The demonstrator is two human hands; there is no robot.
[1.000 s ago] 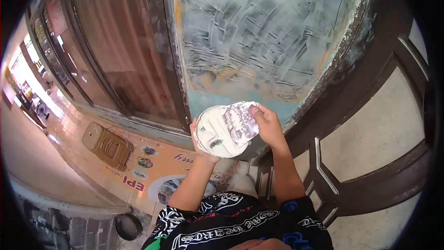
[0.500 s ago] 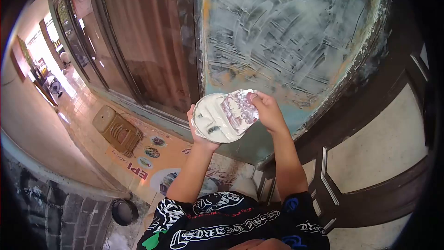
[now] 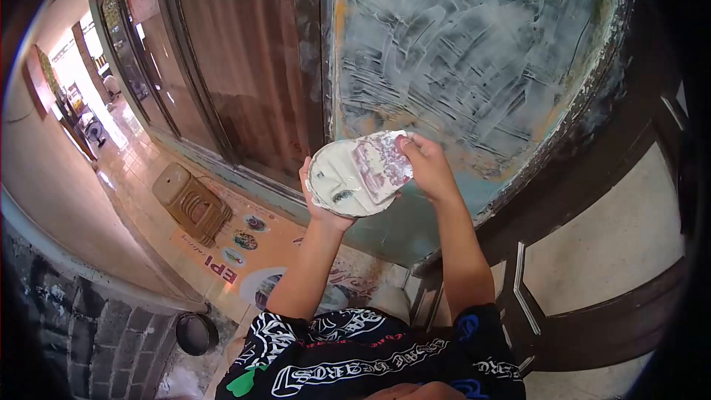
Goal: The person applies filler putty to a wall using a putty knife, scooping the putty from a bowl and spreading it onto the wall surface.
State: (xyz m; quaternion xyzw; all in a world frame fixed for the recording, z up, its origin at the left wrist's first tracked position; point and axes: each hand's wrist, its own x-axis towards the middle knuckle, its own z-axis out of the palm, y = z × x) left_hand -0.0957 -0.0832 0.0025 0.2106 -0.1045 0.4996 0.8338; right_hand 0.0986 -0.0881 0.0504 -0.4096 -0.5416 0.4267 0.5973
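My left hand is closed around the edge of a round, shallow-looking container, supporting it from below and the left. Smooth off-white putty fills it, with a few dark marks in the surface. Between the thumb and fingers of my right hand is a flat reddish putty scraper, smeared with white. Its blade lies over the right part of the putty. Just beyond both hands stands a wall panel streaked with white and grey over blue-green.
A brown plastic stool stands on an orange printed banner at the left. Dark wooden window frames run beside the wall panel. A brown panelled door is on the right. A round black container sits low by grey blocks.
The container and both hands sit slightly higher in view. My right hand and the scraper have shifted slightly, still over the putty. The surroundings have moved a little with the camera.
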